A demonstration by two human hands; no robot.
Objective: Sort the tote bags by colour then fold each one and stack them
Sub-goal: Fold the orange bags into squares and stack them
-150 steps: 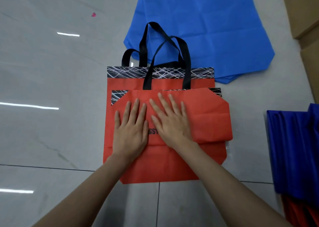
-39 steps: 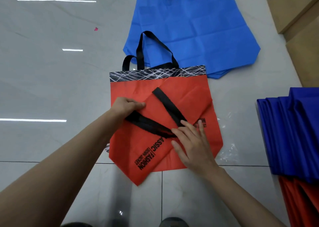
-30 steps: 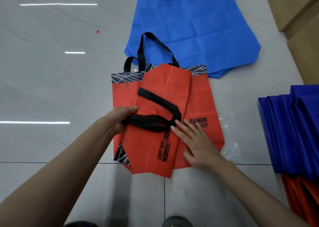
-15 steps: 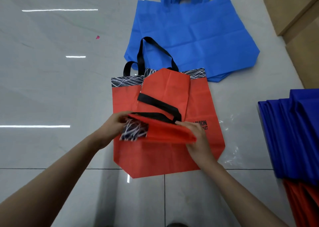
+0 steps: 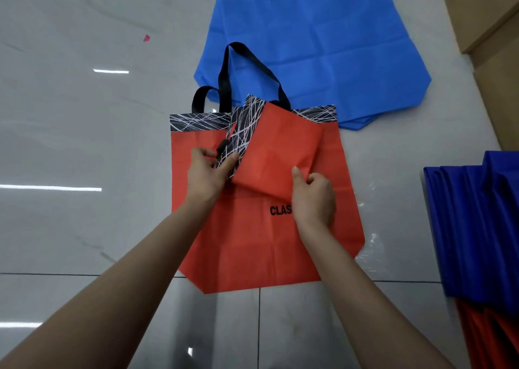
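Grey floor tiles (image 5: 84,144) were seen around a folded red tote (image 5: 280,155), pinched by fingers of the left hand (image 5: 206,173) and right hand (image 5: 314,197). Folding was judged nearly finished; stacking would be required next.

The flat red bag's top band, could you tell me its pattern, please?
The band is black with crisscrossing white lines; see the head view.

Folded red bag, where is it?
In the head view, the folded red bag is in the middle, held by the left hand and right hand, over the flat red bag and in front of the light blue bags.
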